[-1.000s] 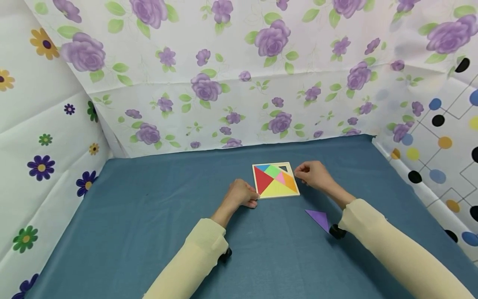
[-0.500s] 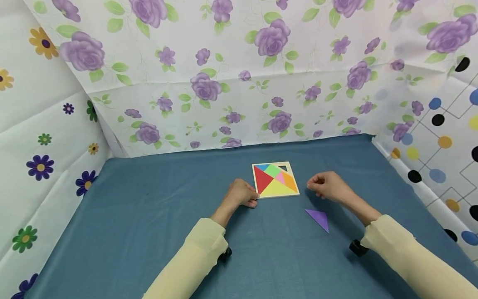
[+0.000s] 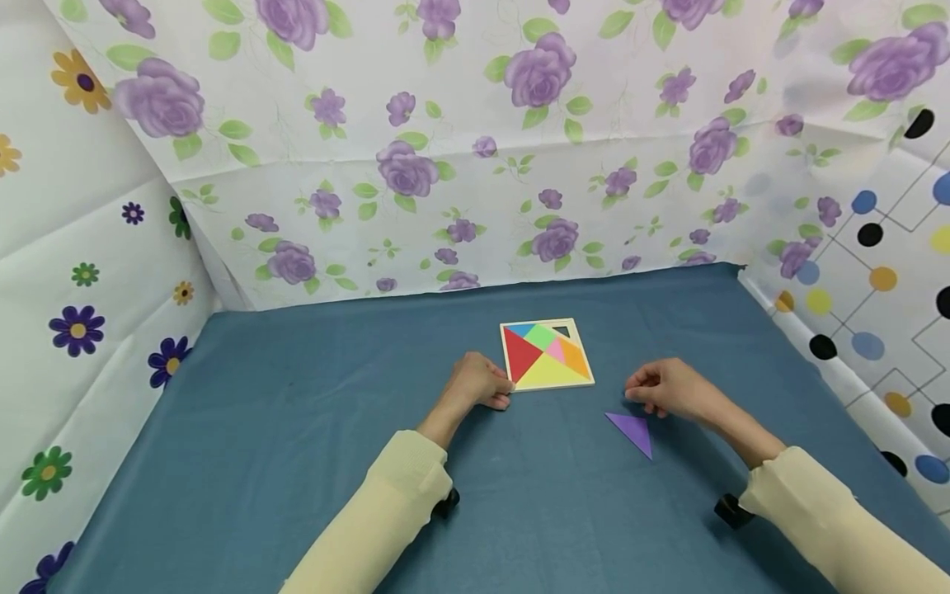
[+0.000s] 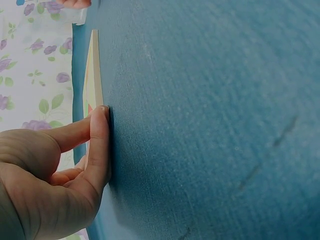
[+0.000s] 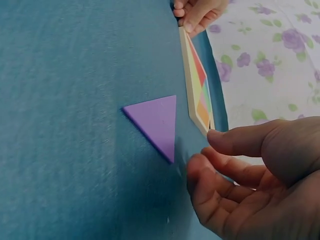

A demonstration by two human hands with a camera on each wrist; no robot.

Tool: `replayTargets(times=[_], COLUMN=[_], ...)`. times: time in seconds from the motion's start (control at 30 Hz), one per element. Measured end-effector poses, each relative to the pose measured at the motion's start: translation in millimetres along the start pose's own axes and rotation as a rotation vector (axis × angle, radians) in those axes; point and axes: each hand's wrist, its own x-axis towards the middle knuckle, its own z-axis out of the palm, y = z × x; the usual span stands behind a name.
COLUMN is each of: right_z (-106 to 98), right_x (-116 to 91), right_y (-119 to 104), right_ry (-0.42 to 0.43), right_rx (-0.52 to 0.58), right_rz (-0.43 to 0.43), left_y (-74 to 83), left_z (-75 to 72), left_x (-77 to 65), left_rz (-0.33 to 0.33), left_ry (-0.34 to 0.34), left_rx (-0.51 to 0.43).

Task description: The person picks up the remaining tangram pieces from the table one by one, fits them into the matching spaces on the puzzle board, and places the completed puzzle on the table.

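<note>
A square wooden tangram tray (image 3: 557, 387) lies beyond the middle of the table, filled with red, blue, green, pink, orange and yellow pieces. Its far right corner shows a small dark opening. My left hand (image 3: 472, 382) pinches the tray's near left corner between thumb and fingers, seen side-on in the left wrist view. A purple triangle (image 3: 634, 434) lies flat on the cloth to the near right of the tray. Just beyond it hovers my right hand (image 3: 671, 388), fingers loosely bent. In the right wrist view its thumb (image 5: 240, 141) and fingers have nothing between them.
Blue cloth (image 3: 297, 462) covers the table. A white curtain with purple roses (image 3: 416, 173) stands along the back edge, and patterned sheets hang at the left and right sides. Each wrist carries a small black camera (image 3: 733, 511).
My right hand has drawn back from the tray's right edge, toward me and to the right, and now is close to the purple triangle. My left hand stays at the tray's corner.
</note>
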Motion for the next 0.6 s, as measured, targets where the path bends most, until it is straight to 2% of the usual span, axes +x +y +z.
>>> replayTargets(times=[0.17, 0.6], right_z=[1.1, 11.3], right_x=[-10.6, -24.3], right_y=[-0.2, -15.2], right_ry=[-0.004, 0.03], right_rx=[-0.032, -0.262], right_rz=[0.002, 0.01], left_y=[0.5, 0.0], left_z=[-0.2, 2.1], left_x=[0.1, 3.0], left_rz=[-0.002, -0.021], left_ry=[0.001, 0.021], left_rx=[-0.016, 0.016])
